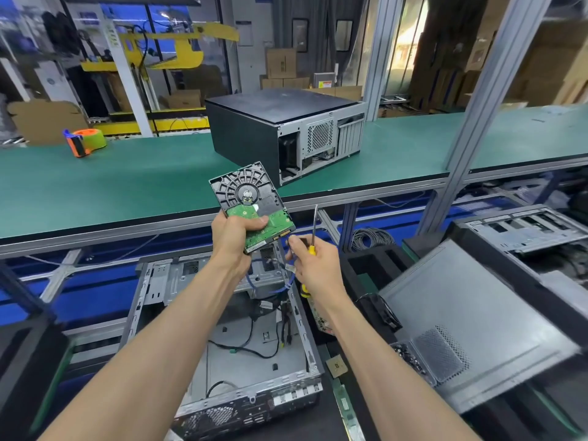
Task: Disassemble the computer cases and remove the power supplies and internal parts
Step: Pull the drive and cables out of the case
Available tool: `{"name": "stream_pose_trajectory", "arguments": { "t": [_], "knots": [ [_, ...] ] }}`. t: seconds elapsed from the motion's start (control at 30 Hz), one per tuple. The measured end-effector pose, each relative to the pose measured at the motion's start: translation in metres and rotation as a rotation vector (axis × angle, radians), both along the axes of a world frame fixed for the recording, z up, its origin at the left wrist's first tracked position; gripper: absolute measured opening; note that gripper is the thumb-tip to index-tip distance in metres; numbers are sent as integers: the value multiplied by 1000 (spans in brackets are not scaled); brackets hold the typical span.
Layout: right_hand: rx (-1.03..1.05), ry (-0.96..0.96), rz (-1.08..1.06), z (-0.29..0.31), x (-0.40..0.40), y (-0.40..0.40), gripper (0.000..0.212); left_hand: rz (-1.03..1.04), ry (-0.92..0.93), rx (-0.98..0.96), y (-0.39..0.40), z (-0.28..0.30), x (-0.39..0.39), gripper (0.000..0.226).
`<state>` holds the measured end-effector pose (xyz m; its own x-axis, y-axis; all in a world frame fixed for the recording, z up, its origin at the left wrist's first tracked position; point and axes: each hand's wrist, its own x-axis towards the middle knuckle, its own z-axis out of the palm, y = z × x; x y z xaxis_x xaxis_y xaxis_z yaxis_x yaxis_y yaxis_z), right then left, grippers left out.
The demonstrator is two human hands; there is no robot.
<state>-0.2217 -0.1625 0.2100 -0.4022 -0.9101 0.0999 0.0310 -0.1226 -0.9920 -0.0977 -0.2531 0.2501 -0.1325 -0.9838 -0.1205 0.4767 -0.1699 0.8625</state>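
Above gutted case: left hand gripping rigid, dense hard drive by edges; right hand, at 3 o'clock, clutching screwdriver, pinching blue cable.

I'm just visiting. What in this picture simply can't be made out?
- Hard drive, head view: its far face is turned away; board print too small.
- Blue cable: its drive end is hidden behind the left hand and right hand.
- Screwdriver: handle mostly covered by the right hand.
- Black computer case: closed, inside unseen.
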Motion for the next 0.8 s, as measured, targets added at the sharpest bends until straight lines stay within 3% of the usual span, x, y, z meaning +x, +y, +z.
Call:
{"name": "stream_pose_trajectory", "arguments": {
  "t": [0.1,0.23,0.3,0.43,0.53,0.8],
  "knots": [
    [0,-16,-28,5,-8,0,28,-12,4,17,4,-2,-8,59],
    [-40,-69,-74,13,-27,4,23,-21,21,24,6,1,-24,92],
    [-80,-90,-105,20,-40,7,25,-40,10,13,5,3,-34,98],
    [-142,-95,-167,37,-68,13,35,-93,-8,15,9,12,-59,83],
    [-172,-89,-220,47,-89,19,30,-120,9,16,16,20,-81,70],
    [-270,-76,-333,78,-141,27,23,-195,128,-12,26,45,-135,80]
  ]
}}
